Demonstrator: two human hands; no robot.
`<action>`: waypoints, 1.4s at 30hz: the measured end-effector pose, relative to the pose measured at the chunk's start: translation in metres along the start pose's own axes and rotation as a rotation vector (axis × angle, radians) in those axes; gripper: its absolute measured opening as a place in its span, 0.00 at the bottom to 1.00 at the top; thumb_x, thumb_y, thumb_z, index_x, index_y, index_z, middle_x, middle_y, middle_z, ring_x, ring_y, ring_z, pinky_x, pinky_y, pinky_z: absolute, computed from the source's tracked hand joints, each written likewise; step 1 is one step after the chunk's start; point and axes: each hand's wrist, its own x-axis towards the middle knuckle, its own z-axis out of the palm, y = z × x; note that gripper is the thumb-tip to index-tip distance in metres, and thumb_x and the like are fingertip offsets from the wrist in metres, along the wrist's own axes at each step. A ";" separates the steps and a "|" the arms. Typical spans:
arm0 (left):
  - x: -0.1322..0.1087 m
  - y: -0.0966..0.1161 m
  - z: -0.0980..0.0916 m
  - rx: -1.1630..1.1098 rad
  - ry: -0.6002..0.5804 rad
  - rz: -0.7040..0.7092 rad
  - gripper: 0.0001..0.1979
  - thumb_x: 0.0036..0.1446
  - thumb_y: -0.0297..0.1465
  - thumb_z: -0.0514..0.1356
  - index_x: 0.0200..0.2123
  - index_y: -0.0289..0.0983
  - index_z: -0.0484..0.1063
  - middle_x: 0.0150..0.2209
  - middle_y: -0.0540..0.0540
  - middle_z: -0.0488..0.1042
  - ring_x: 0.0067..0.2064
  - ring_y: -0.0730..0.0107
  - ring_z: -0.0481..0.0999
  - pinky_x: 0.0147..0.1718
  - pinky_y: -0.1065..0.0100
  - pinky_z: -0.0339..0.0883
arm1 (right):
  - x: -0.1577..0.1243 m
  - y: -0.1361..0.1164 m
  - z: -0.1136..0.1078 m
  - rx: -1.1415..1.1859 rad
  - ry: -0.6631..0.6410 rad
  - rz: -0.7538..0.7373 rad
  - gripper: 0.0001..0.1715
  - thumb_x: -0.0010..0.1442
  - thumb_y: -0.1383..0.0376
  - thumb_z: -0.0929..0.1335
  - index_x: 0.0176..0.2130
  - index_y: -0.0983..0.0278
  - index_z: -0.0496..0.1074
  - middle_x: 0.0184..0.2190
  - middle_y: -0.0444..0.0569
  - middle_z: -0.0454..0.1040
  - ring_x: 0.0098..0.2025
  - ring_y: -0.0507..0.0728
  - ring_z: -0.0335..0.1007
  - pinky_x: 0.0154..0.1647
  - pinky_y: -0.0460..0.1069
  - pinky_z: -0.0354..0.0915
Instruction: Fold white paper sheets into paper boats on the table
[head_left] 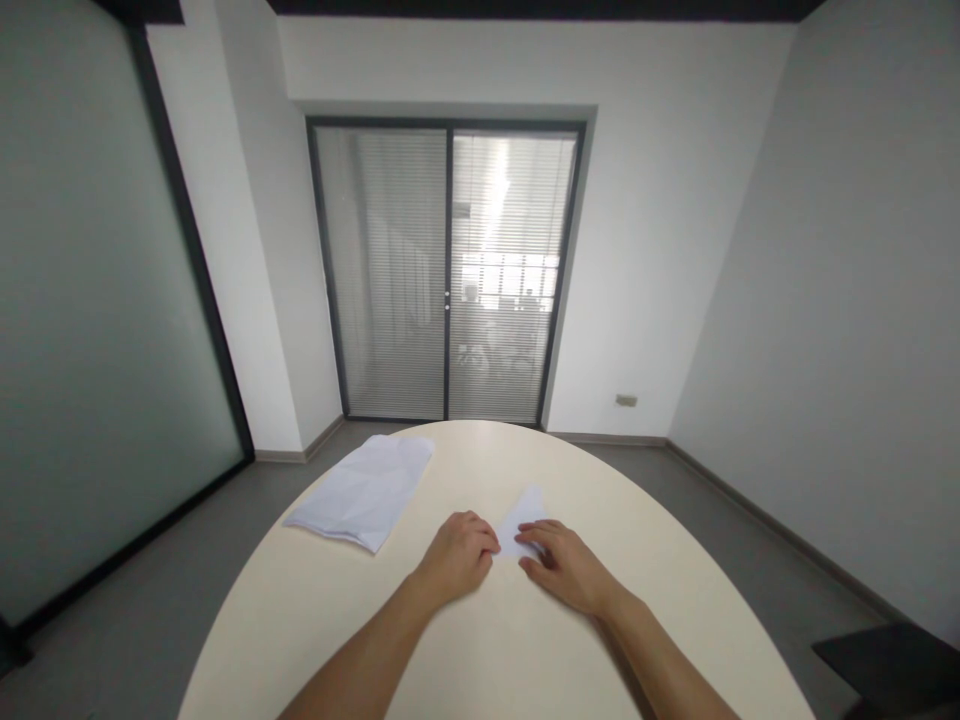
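Observation:
A small piece of white paper [519,518], folded to a pointed shape, lies on the round table between my hands. Its tip points away from me. My left hand [457,552] has its fingers curled together at the paper's left lower corner, pinching it against the tabletop. From the right, my right hand [564,568] reaches over the paper's right edge with fingertips resting on it. Its thumb and fingers are apart, and they cover part of that edge.
A stack of crumpled white paper sheets [367,490] lies on the cream round table [480,660], toward the left edge. Beyond stands a glass door with blinds [446,270]. A dark flat object [892,665], perhaps a chair part, is at the lower right.

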 end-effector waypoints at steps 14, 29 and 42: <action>-0.001 -0.002 0.007 0.286 0.024 -0.300 0.16 0.65 0.37 0.51 0.46 0.37 0.75 0.50 0.41 0.75 0.51 0.57 0.71 0.52 0.58 0.61 | -0.002 -0.013 0.006 0.191 -0.073 -0.141 0.21 0.55 0.66 0.67 0.49 0.59 0.75 0.51 0.51 0.76 0.52 0.60 0.70 0.55 0.55 0.65; -0.003 -0.024 0.004 0.214 -0.029 -0.536 0.30 0.64 0.50 0.46 0.50 0.32 0.72 0.65 0.34 0.58 0.62 0.51 0.64 0.60 0.55 0.54 | -0.007 0.017 -0.002 0.015 -0.054 -0.019 0.30 0.55 0.58 0.69 0.56 0.63 0.72 0.56 0.56 0.72 0.58 0.64 0.66 0.62 0.60 0.58; -0.004 -0.012 0.013 0.214 0.020 -0.533 0.39 0.55 0.53 0.55 0.58 0.27 0.65 0.60 0.30 0.64 0.61 0.46 0.61 0.60 0.54 0.51 | -0.003 -0.015 -0.014 -0.053 -0.108 -0.006 0.16 0.54 0.66 0.65 0.39 0.58 0.80 0.47 0.49 0.78 0.50 0.59 0.72 0.51 0.49 0.66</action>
